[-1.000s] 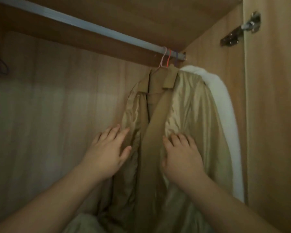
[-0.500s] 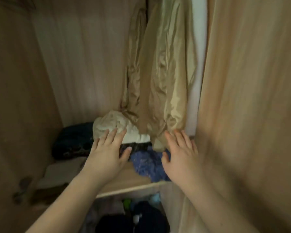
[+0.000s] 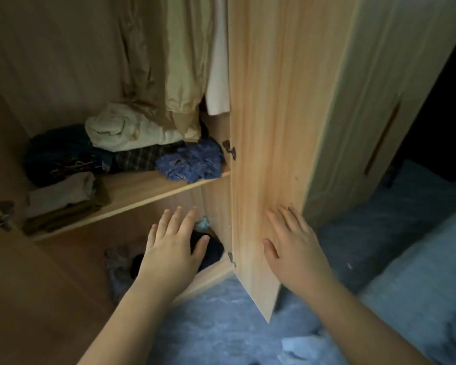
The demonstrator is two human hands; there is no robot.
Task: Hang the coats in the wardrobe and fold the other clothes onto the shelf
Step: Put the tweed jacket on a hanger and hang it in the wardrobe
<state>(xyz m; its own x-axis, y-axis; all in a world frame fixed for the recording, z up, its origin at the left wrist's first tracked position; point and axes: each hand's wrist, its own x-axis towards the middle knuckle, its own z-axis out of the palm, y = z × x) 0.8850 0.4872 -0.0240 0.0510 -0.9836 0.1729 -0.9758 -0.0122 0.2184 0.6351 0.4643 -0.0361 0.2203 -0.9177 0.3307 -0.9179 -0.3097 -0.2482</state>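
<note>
Head view: left hand (image 3: pixel 171 248) hovers before the lower compartment, fingers straight and spread, holding nothing; right hand (image 3: pixel 295 246) likewise flat and empty at the open wardrobe door (image 3: pixel 263 127), contact not determinable; khaki coat (image 3: pixel 174 61) hangs inside at right, white garment (image 3: pixel 217 75) beside it; shelf (image 3: pixel 142 188) bears cream bundle (image 3: pixel 127 130), blue patterned garment (image 3: pixel 192 162), folded stack (image 3: pixel 63 196).

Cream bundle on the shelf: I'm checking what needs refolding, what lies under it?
A plaid garment shows beneath the cream bundle, with a dark navy garment at its left. Anything farther under it is covered.
</note>
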